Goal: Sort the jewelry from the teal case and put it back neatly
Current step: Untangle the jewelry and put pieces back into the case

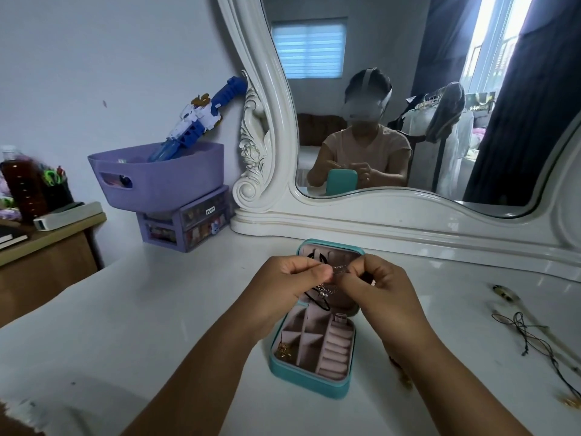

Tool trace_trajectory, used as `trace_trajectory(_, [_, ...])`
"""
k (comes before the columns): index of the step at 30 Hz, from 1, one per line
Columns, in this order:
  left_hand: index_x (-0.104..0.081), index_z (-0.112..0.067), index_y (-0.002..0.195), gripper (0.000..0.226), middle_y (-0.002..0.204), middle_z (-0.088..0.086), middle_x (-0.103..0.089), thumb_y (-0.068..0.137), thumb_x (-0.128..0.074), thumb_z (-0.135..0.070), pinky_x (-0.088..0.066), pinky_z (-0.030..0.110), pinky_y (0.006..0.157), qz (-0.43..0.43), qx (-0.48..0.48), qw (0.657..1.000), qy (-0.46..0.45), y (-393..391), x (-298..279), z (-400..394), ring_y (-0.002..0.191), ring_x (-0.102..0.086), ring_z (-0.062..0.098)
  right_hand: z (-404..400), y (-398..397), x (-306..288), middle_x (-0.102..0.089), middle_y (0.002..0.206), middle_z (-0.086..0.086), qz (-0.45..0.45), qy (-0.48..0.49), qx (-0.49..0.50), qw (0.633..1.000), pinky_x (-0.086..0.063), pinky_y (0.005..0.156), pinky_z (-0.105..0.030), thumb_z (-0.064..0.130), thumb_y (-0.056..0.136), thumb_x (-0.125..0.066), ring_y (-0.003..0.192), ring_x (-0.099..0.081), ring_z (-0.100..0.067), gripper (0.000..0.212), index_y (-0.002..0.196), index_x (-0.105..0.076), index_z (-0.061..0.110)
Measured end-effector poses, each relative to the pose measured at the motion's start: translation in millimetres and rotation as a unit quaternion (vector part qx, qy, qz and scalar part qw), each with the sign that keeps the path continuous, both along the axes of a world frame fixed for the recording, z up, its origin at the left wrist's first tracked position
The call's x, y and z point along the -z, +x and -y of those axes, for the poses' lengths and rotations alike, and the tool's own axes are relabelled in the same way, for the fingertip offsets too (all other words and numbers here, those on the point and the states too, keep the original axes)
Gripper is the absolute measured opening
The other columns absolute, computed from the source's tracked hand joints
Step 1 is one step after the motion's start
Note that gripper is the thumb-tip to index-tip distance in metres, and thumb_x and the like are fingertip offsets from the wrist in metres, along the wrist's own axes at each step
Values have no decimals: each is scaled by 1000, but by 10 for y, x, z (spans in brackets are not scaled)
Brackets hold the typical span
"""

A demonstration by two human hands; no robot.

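Note:
The teal case (309, 377) lies open on the white dressing table (157, 325), its pink lining split into small compartments and ring rolls. A gold piece (284, 350) rests in the front left compartment. Above the case, my left hand (289, 287) and my right hand (374, 287) pinch a thin silver chain necklace (338, 270) between their fingertips; its small pendant (322, 294) dangles below. A black cord (320, 302) hangs from the upright lid behind my hands, partly hidden.
A black string necklace (531, 335) and a beaded piece (504, 294) lie on the table at the right, a small gold item (570, 402) at the right edge. A purple basket (157, 174) on mini drawers (185, 223) stands back left. The mirror base (393, 221) runs behind the case.

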State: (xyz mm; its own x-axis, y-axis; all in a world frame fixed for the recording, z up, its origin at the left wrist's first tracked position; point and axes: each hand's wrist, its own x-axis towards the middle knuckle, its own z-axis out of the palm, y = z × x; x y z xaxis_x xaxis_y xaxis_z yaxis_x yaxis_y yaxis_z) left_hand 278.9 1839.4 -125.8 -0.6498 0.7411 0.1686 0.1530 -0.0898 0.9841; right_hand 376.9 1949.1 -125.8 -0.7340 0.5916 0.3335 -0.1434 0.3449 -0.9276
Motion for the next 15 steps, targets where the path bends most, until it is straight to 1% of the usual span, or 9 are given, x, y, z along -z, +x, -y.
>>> trace_trajectory(2, [-72,-7,88,14,71,-2,-71,87,-59,-12,-47,11,60,-4,17,1000,3,27,-50,-7,65,-64,1,21,-3,-14,-55,54,-2,-22,-43,-19,999,-42,47,-20,-2,75,-65,49,-50,-10,16,65,-56,7])
trace_trajectory(4, [-70,-4,86,12,60,-9,-67,87,-58,-8,-41,6,52,-9,13,1000,9,39,-96,-22,52,-57,-5,15,-17,-29,-58,55,-2,-48,-119,-39,991,-41,41,-14,-11,76,-59,45,-52,-7,18,73,-56,7])
trace_trajectory(5, [-69,-5,84,11,55,-10,-64,87,-58,-7,-39,6,49,-10,9,1000,9,36,-113,-29,47,-54,-6,-2,-27,-38,-59,58,-2,-57,-162,-48,984,-39,40,-12,-13,76,-57,44,-53,-5,21,79,-56,7])
trace_trajectory(7, [-69,-8,82,12,52,-10,-62,87,-58,-9,-36,7,46,-15,-1,1000,5,22,-129,-40,45,-50,-4,-50,-45,-54,-59,63,-4,-66,-243,-80,964,-40,41,-15,-15,75,-55,44,-53,-6,26,86,-57,9])
trace_trajectory(8, [-69,-9,82,12,54,-9,-62,87,-58,-10,-35,7,46,-16,-8,1000,4,9,-123,-45,46,-49,-3,-79,-52,-63,-58,63,-3,-64,-278,-102,953,-39,43,-18,-14,72,-54,44,-51,-7,28,85,-58,11])
trace_trajectory(10, [-68,-7,81,13,54,-5,-62,88,-57,-9,-36,7,45,-3,-21,1000,14,-1,-108,-51,45,-50,-2,-137,-61,-77,-55,60,-1,-49,-325,-147,933,-32,42,-20,-9,62,-58,44,-42,-8,32,84,-59,13])
trace_trajectory(12, [-65,-7,78,15,47,-10,-60,89,-55,-7,-37,5,45,-1,-33,999,20,1,-81,-60,42,-51,-5,-154,-56,-91,-54,58,-2,-24,-339,-190,921,-28,41,-20,-5,56,-57,44,-39,-9,35,87,-59,12])
trace_trajectory(13, [-65,-8,77,15,45,-13,-59,89,-56,-8,-37,4,46,-10,-40,999,16,7,-66,-65,43,-52,-7,-157,-54,-85,-54,58,-2,-5,-326,-197,925,-28,42,-20,-2,59,-56,44,-38,-9,33,90,-60,10])
trace_trajectory(15, [-67,-11,77,15,47,-14,-60,88,-58,-11,-38,4,47,-26,-52,998,5,-1,-23,-74,46,-53,-8,-119,-35,-76,-54,56,-3,44,-260,-173,949,-32,44,-20,-1,70,-60,45,-39,-10,22,90,-64,6])
